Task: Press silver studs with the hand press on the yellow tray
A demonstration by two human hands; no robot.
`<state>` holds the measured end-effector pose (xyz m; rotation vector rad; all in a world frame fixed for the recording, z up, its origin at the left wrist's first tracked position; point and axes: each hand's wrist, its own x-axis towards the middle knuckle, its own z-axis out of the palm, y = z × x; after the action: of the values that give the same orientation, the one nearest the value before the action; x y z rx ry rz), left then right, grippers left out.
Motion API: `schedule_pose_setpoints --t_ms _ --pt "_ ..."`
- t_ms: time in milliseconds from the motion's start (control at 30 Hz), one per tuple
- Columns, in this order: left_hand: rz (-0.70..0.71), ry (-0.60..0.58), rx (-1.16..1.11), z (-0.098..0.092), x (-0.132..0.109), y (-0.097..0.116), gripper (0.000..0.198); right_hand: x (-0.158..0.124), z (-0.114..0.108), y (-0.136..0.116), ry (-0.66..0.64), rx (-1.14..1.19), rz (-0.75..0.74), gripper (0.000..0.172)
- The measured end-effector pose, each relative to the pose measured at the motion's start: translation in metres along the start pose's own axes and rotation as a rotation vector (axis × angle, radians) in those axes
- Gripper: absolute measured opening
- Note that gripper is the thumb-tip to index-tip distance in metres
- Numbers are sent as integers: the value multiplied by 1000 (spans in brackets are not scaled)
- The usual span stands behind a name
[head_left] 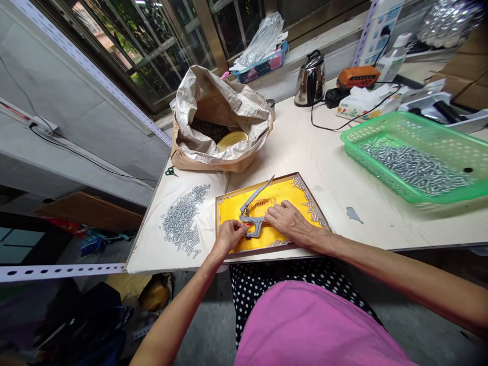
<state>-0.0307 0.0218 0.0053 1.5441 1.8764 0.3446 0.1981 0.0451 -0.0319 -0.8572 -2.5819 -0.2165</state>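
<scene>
A grey metal lever tool with a long raised arm and a dark spring lies in a shallow tray lined with yellow printed sheet. My left hand is at the tool's left end, thumb and fingertips pinched together. Whatever sits in that pinch is too small to make out; a bit of red shows beside it. On the other side, my right hand has its fingers curled over the tool's right end. Small metal pins line the tray's right edge, with a few more along its front edge.
Left of the tray lies a pile of metal pins, with green-handled scissors behind it. An open sack with dark contents stands behind. At right are a green basket of pins, a kettle and a tissue box.
</scene>
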Motion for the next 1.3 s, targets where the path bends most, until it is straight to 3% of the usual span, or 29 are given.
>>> schedule_pose_setpoints --t_ms 100,233,367,467,633,733,1033,1300 --pt "-48 -73 56 -3 4 6 19 0 5 2 11 28 33 21" --pt "-180 -188 -88 0 4 7 23 2 9 2 -84 79 52 18" --pt "-277 -192 -227 4 1 5 19 3 9 2 -238 149 115 20" --pt "-306 -189 -288 3 -1 6 19 2 7 9 -273 234 163 20" --pt "-304 -194 -339 4 -2 4 20 11 3 38 -288 308 203 86" --pt "-286 -186 -362 8 -3 0 28 22 5 56 -441 342 186 98" --pt "-287 -153 -406 13 -8 -4 37 36 12 75 -476 352 84 106" --pt "-264 -157 -387 14 -7 -2 40 36 6 69 -482 350 128 92"
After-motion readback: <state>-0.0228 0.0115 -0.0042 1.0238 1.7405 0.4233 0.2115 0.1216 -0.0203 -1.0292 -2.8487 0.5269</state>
